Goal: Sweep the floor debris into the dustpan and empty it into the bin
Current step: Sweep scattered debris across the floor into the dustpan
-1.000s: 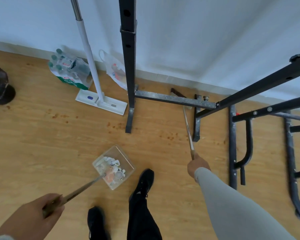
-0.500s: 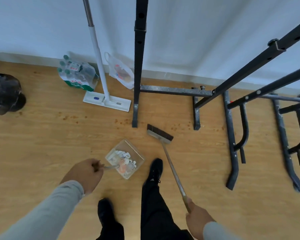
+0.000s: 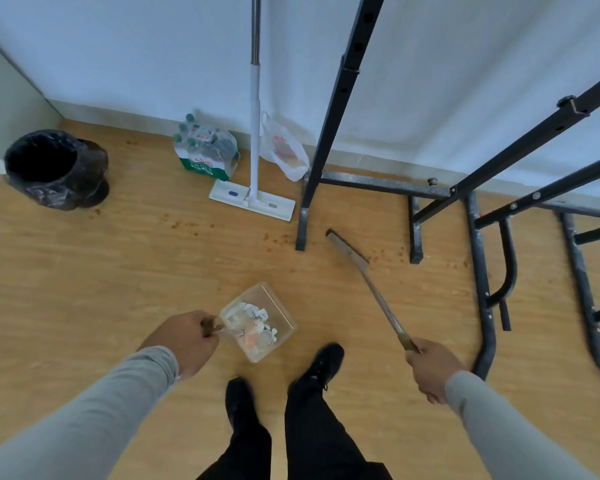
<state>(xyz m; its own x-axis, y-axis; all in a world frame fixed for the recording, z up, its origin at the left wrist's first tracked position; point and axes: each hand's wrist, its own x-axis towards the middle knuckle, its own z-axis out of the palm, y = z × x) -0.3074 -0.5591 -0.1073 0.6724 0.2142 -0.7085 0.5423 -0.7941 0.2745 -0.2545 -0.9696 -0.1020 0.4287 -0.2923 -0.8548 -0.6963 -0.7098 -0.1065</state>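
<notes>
bin (image 3: pixel 54 168): upper left of the frame, black liner, mouth open and facing up. Looks light and floppy at the rim, so I'd tip into the middle rather than lean on the edge.
left hand (image 3: pixel 184 342): lower left of centre, fingers curled tight round the dustpan's handle.
dustpan (image 3: pixel 258 322): clear plastic, just below centre, right in front of the shoes. I can't tell if it's resting on the floor or lifted a bit. Probably light and a bit flexy, so hold the handle and keep it level.
debris (image 3: pixel 253 323): pale scraps and bits piled in the pan — looks like light stuff that would spill easily.
crumbs (image 3: pixel 278 239): small brown specks on the floor mid-frame, not swept up yet.
broom (image 3: pixel 349 249): right of centre, stiff thin stick, head near the black frame's foot.
right hand (image 3: pixel 430 367): lower right, wrapped round the broom's handle end.
</notes>
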